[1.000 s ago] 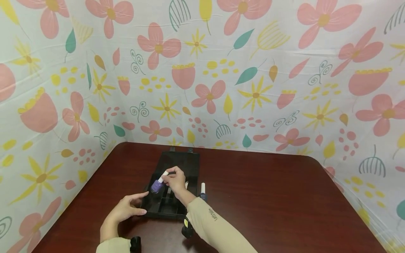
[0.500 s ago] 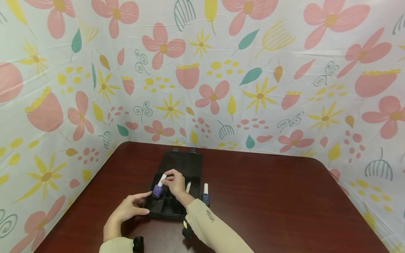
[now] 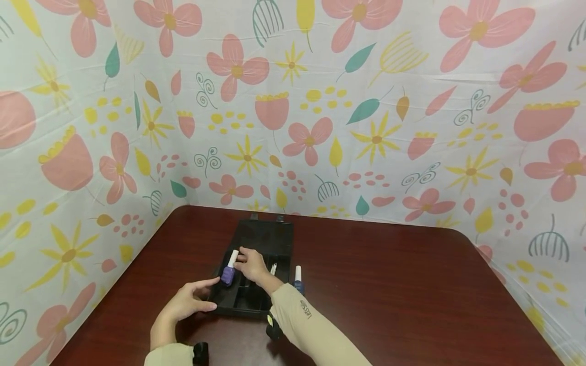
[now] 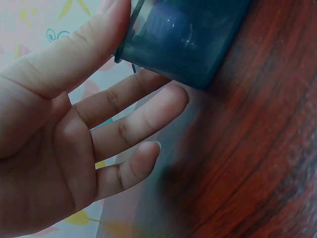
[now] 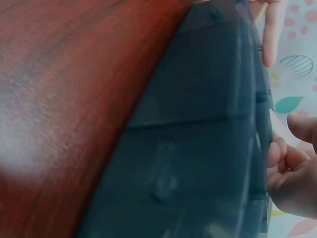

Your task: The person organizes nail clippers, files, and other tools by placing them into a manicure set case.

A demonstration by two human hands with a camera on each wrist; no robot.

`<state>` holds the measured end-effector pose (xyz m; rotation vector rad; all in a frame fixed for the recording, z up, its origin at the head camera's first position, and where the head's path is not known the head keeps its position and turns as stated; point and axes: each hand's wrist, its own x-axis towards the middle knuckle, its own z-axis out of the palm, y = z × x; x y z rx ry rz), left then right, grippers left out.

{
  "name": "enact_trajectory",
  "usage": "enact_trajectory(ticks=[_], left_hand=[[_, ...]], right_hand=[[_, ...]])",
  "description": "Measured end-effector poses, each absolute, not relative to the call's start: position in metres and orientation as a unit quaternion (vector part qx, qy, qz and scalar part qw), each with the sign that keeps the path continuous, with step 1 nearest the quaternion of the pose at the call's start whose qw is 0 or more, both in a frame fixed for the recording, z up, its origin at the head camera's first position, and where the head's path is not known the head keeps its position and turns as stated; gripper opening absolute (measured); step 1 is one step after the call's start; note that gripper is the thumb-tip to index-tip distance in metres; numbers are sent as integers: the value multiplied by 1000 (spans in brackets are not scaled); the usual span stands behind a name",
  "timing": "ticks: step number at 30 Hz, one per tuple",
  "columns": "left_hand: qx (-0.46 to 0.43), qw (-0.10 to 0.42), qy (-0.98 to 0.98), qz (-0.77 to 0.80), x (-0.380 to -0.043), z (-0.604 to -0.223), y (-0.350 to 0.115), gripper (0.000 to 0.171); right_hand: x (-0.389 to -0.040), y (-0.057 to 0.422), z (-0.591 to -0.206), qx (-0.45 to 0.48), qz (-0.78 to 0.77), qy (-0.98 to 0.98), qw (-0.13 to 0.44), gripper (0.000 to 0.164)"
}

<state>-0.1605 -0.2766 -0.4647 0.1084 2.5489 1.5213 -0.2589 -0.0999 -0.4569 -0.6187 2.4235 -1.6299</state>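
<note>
A purple nail polish bottle (image 3: pixel 228 275) with a white cap tilts over the left compartment of an open black box (image 3: pixel 241 311) in the head view. My right hand (image 3: pixel 253 265) pinches its cap between thumb and fingertips; in the right wrist view this hand (image 5: pixel 297 168) shows beyond the box wall. At the box's front left corner, my left hand (image 3: pixel 185 302) touches the side with spread index finger and thumb. In the left wrist view the left thumb (image 4: pixel 89 49) lies at the rim of the box (image 4: pixel 198 64), the other fingers loosely extended below.
A dark blue nail polish bottle (image 3: pixel 298 285) with a white cap stands on the brown table (image 3: pixel 389 284), right of the box. A slim silvery item (image 3: pixel 273 269) lies inside the box. The lid (image 3: pixel 265 236) lies folded back, and a floral cloth (image 3: pixel 320 101) hangs behind.
The purple bottle has become more upright and lower in the left compartment. The right fingers have shifted to the cap's right side. The left hand stays at the corner.
</note>
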Motion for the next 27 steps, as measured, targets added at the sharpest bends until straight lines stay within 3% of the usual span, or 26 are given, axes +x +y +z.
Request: enact_trajectory(ticks=[8,19,27], left_hand=[[33,83,857,507,-160,-465,-275,65],[38,82,863,498,-161,-465,-273,65],[39,92,852,514,-158,-463,-274,67]], right_hand=[[-262,-89,-453,-208,-563,788,138,53],[-265,-70,-451,-236,-569,779,116,54],[-249,-50,-424,-261,-605,742,121,51]])
